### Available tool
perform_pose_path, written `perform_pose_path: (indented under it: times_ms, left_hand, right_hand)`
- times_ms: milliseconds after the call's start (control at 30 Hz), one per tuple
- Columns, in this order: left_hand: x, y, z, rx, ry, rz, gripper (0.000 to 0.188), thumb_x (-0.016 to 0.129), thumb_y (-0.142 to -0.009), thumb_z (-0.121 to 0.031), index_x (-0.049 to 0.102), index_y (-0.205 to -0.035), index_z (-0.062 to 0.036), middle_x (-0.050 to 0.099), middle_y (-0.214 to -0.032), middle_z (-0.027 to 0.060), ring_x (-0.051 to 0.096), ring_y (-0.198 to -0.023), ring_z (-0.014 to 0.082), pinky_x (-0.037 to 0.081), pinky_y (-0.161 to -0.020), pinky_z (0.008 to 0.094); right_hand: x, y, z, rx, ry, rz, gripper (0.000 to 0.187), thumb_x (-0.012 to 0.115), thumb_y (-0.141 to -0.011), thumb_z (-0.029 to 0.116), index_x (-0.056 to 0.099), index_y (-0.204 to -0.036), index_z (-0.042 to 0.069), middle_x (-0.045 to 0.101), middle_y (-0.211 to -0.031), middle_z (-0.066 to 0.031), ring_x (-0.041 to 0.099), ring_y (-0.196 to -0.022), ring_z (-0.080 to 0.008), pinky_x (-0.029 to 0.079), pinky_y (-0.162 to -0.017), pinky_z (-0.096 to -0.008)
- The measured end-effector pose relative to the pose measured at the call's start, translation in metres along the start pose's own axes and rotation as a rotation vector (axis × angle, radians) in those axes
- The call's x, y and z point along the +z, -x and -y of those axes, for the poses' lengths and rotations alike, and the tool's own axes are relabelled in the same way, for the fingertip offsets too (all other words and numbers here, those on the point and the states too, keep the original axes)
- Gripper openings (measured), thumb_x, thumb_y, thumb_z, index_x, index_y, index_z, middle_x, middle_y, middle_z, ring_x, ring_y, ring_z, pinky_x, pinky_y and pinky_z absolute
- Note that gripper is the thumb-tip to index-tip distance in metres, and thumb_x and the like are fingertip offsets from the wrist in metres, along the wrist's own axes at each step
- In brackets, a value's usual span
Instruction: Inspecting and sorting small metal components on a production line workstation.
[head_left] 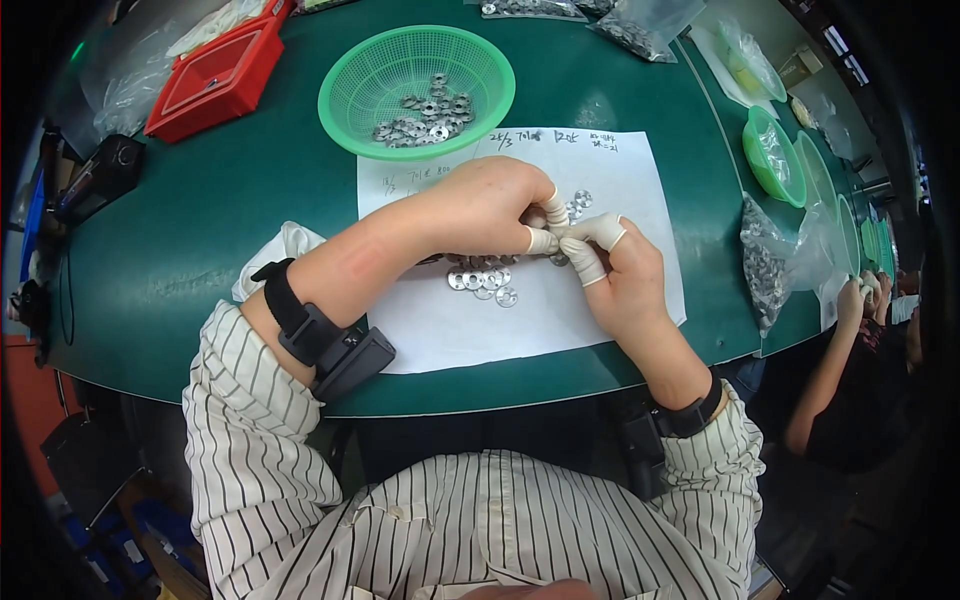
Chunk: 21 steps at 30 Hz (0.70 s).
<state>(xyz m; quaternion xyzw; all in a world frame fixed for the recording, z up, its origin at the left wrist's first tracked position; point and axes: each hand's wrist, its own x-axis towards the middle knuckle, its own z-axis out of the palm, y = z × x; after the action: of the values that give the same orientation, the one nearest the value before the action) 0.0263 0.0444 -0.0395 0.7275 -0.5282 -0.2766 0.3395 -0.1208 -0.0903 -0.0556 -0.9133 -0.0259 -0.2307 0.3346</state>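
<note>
Over a white paper sheet (460, 345), my left hand (495, 205) and my right hand (630, 275) meet with their fingertips pinched together. White finger cots cover the thumb and finger tips. Whatever sits between the fingertips is too small and covered to name, though a bit of shiny metal shows just beneath them. Nearest to my left hand, round metal discs with centre holes (480, 279) lie in a cluster, partly hidden under that hand. More metal discs (578, 205) rest on the paper just beyond the fingers.
A green mesh basket (345, 75) with several metal discs stands beyond the paper. Far left is a red plastic tray (205, 95). Clear bags of metal parts (765, 265) lie at the right, near green baskets (770, 175). Another person's hands (865, 290) are at the far right.
</note>
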Motion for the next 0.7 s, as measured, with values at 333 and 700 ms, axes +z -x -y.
perform_pose_path:
  times_ms: [333, 700]
  left_hand:
    - [-0.0011, 0.0006, -0.0024, 0.014, -0.041, -0.007, 0.017, 0.072, -0.071, -0.02, 0.068, -0.082, -0.0074, 0.061, -0.07, 0.0038, 0.056, -0.062, 0.018, 0.043, -0.055, 0.0318]
    - [-0.0009, 0.0, 0.0, 0.029, -0.048, -0.028, 0.017, 0.074, -0.07, -0.02, 0.067, -0.08, -0.0069, 0.06, -0.068, 0.0036, 0.055, -0.06, 0.0174, 0.043, -0.055, 0.0308]
  right_hand:
    - [-0.0006, 0.0067, -0.0072, 0.292, -0.348, 0.088, 0.008, 0.06, -0.088, 0.001, 0.058, -0.095, -0.002, 0.062, -0.09, -0.0046, 0.059, -0.081, -0.011, 0.048, -0.075, -0.0242]
    - [-0.0015, 0.0061, -0.0034, 0.277, -0.224, 0.113, 0.006, 0.062, -0.086, 0.002, 0.06, -0.092, 0.0, 0.061, -0.086, -0.0047, 0.06, -0.078, -0.0109, 0.048, -0.071, -0.0237]
